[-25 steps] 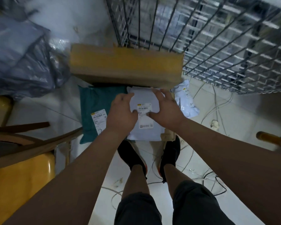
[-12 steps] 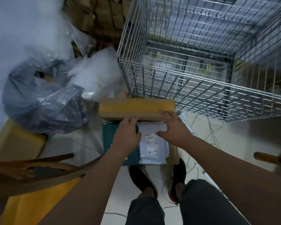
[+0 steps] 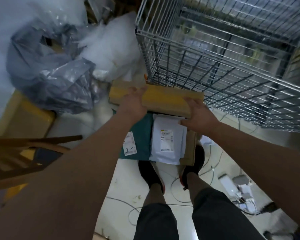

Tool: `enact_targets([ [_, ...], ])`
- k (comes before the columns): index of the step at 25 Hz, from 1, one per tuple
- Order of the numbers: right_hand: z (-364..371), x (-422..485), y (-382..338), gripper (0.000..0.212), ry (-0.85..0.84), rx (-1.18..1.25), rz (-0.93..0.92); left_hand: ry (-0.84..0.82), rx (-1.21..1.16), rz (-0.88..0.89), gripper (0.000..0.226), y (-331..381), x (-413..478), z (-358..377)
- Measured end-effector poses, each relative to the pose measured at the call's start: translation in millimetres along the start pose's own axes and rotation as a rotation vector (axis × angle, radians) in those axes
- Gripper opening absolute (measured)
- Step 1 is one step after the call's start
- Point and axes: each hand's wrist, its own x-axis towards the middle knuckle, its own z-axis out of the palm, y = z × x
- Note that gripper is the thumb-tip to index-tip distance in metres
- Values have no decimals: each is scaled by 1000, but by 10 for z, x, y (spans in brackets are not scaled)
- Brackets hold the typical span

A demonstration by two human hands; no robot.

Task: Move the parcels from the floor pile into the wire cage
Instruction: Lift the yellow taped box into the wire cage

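Observation:
A long brown cardboard box [image 3: 164, 99] with yellow tape lies across the top of the floor pile, right against the wire cage [image 3: 215, 66]. My left hand [image 3: 133, 103] lies over the box's left part, fingers curling at its far edge. At the near right corner my right hand [image 3: 198, 116] grips the box, fingers on top and thumb underneath. Below the box lie a white mailer [image 3: 164, 142] with a label, a teal mailer [image 3: 140, 135] and a flat piece of cardboard [image 3: 190, 151]. Light-coloured parcels show blurred inside the cage.
Grey plastic bags [image 3: 50, 78] and white bags [image 3: 111, 45] are heaped at the left. A wooden chair [image 3: 24, 153] stands at the near left over a yellow box [image 3: 24, 115]. Cables [image 3: 213, 170] and small white items [image 3: 235, 187] litter the floor around my feet.
Both hands left the white mailer and went forward onto the cardboard box, spreading to its two ends. The camera has risen, so more of the cage and the bags shows.

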Motion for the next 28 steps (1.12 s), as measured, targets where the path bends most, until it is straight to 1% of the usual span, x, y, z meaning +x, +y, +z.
enact_targets([
  [4,-79,361,88,95,-41,23,-19,24,38,-83,85,14,220,35],
  [7,-80,639,178,96,-47,-37,-34,49,82,-112,84,-97,371,134],
  [11,-47,932,291,112,-29,-232,-16,20,284,-121,91,-379,589,291],
  [14,21,1117,279,127,-58,-405,-30,-20,388,-117,104,-555,787,294],
  [16,145,1261,280,134,-64,-459,-35,-26,440,-83,113,-617,932,337],
  [19,354,1472,278,138,-60,-509,-55,-34,542,77,124,-635,1153,457],
  [22,512,1579,223,141,-38,-542,-37,-48,579,211,138,-619,1320,568],
  [25,633,1606,196,144,12,-549,-21,-58,584,238,144,-634,1443,656],
  [28,671,1613,196,139,89,-558,-44,-32,599,272,146,-627,1505,686],
])
